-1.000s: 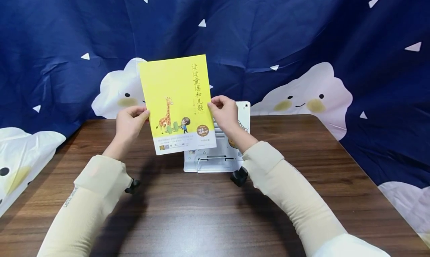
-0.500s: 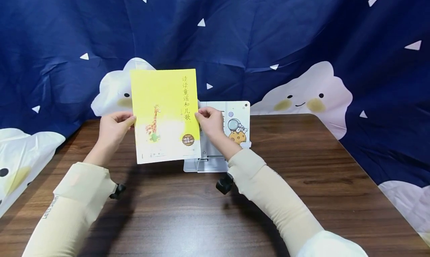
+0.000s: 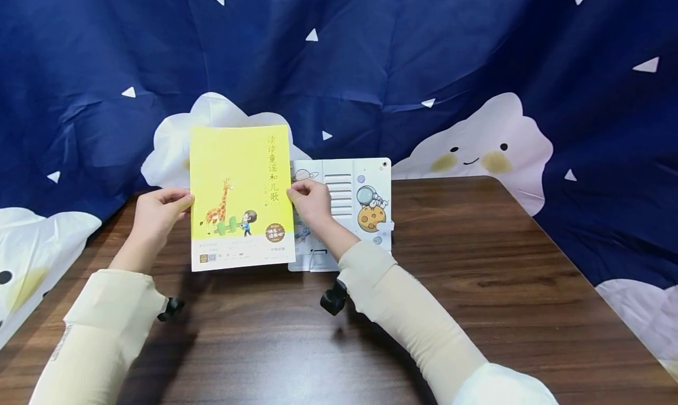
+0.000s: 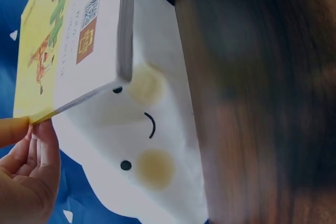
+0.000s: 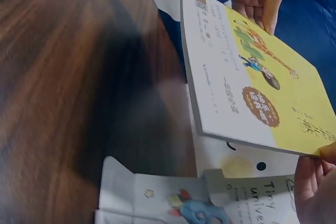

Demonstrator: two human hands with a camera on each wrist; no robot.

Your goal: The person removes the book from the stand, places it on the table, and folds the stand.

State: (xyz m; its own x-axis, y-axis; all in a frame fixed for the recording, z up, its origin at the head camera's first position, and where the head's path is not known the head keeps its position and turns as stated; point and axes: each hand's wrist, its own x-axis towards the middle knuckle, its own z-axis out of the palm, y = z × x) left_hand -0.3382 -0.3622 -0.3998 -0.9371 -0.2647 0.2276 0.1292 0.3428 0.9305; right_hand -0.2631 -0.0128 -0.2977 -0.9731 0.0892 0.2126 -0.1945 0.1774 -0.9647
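A yellow book [image 3: 238, 158] with a giraffe and a child on its cover is held upright above the table, cover toward the head camera. My left hand [image 3: 158, 215] pinches its left edge between thumb and fingers. On the opposite edge my right hand [image 3: 312, 203] pinches it the same way. In the left wrist view the book's closed pages [image 4: 127, 30] show along its bottom. Behind and right of it stands a white book stand [image 3: 344, 187] printed with an astronaut on a moon. The book and my right hand cover part of the stand.
The dark wooden table [image 3: 254, 346] stretches around the stand on both sides. A blue curtain [image 3: 360, 52] with white clouds and triangles hangs behind its far edge. A small black camera [image 3: 333, 298] sits at my right wrist.
Both hands have carried the book left and downward, and its tilt has straightened. More of the stand now shows to its right. The stand has stayed in place.
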